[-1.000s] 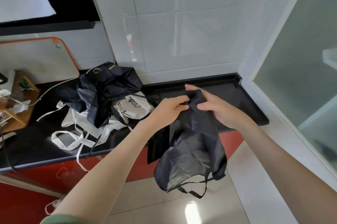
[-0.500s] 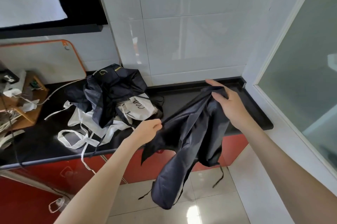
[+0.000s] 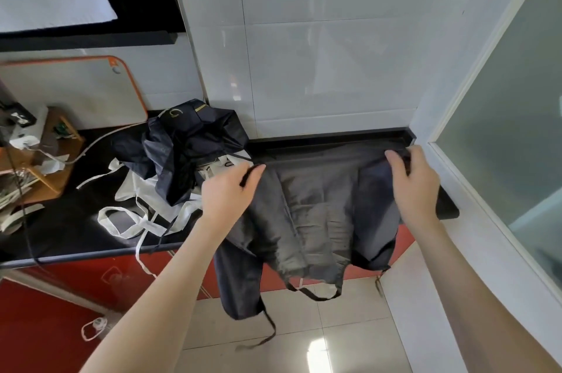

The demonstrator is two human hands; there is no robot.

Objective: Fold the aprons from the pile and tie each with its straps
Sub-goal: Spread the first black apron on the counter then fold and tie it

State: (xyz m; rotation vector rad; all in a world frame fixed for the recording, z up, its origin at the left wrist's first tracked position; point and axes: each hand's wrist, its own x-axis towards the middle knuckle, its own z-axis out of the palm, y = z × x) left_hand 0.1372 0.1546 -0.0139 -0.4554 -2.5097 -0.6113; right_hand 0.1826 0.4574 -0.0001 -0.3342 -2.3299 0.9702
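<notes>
A dark apron [image 3: 316, 214] is spread across the right part of the black counter [image 3: 60, 229], its lower end and straps hanging over the front edge toward the floor. My left hand [image 3: 228, 193] pinches its far left corner. My right hand [image 3: 413, 181] grips its far right corner near the counter's end. To the left lies the pile [image 3: 182, 153] of crumpled dark aprons on top of a white apron [image 3: 143, 190] whose straps trail over the counter.
A white cutting board with an orange rim [image 3: 76, 90] leans on the wall at the back left. A wooden rack [image 3: 45, 160] with cables stands at the far left. Red cabinet fronts [image 3: 60, 296] are below; a glass door [image 3: 511, 129] is at right.
My hands have moved apart and forward, and the bunched apron that hung in front of the counter now lies stretched out flat on it.
</notes>
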